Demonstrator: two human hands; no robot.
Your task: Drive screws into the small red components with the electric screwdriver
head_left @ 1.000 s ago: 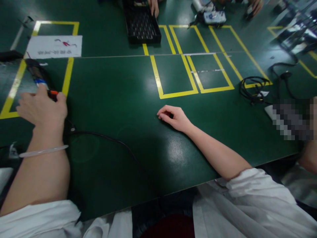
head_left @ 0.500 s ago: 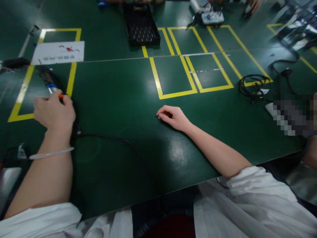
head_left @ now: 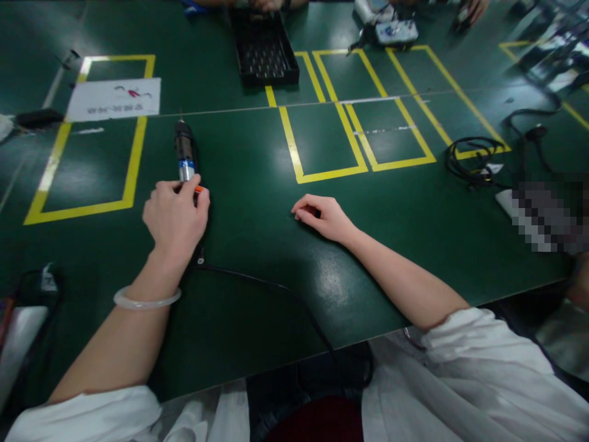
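My left hand [head_left: 177, 215] is closed around an electric screwdriver [head_left: 185, 150] with a dark front, a blue and silver band and a bit of orange by my thumb. Its thin tip points away from me, and the grip is mostly hidden under my palm. A black cord [head_left: 276, 285] trails from its rear over the table [head_left: 248, 221] to the front edge. My right hand [head_left: 326, 218] rests on the table with its fingers curled and the thumb against the fingertips; I see nothing held in it.
Yellow tape outlines [head_left: 331, 175] mark the green table. A white printed sheet [head_left: 92, 101] lies at far left, a black tray [head_left: 269, 77] at the back. A coiled black cable [head_left: 473, 156] lies at right. Co-workers' hands [head_left: 267, 5] show along the far side; another person sits at right.
My left hand has moved right with the screwdriver, out of the left yellow outline. The cord has shifted along with it. My right hand has stayed in place.
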